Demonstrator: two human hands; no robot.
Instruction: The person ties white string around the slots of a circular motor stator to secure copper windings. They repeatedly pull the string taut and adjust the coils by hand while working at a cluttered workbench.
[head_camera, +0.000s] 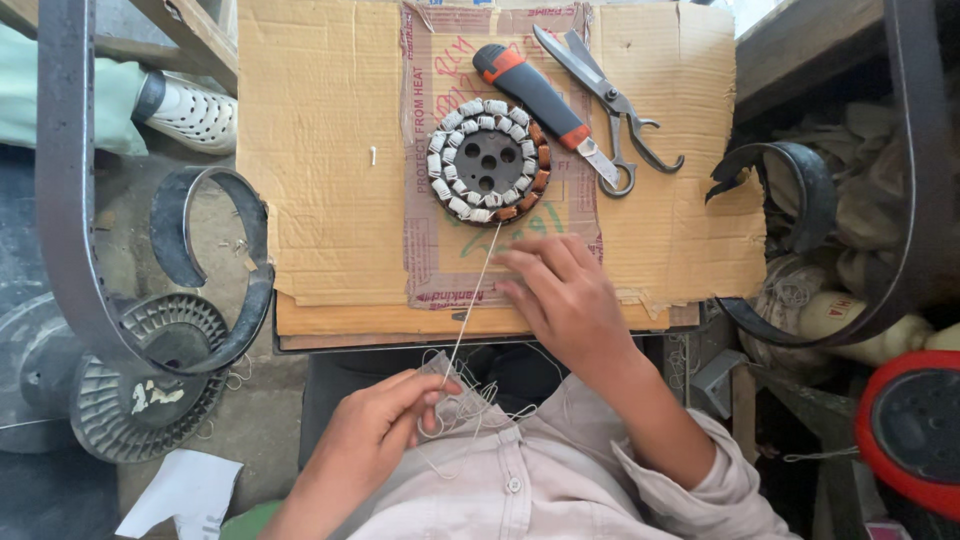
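A round motor stator (489, 160) lies flat on a sheet of brown cardboard (320, 150), near the sheet's middle. Its ring of teeth is wrapped in pale winding sleeves, with a few copper-coloured ones on the right and lower edge, and its dark hub shows 4 small holes. From the stator's lower rim a thin pale thread (473, 297) runs down and slightly left, off the cardboard's near edge.

The left hand (375, 435) pinches that thread between thumb and fingertips, just above a loose tangle of the same thread lying on the person's light shirt. The right hand (560, 295) rests on the cardboard just below the stator, fingers spread and pointing left — it grips nothing, and its fingertips lie close beside the thread; whether they touch it I cannot tell.

Just right of the stator lie a utility knife (540, 100) with a dark and orange handle and a pair of metal scissors (610, 100), both angled — the knife's tip crosses one scissor handle loop. Curved dark metal bars (60, 200) frame both sides, and a grey ribbed motor cover (140, 380) sits on the floor at the left.
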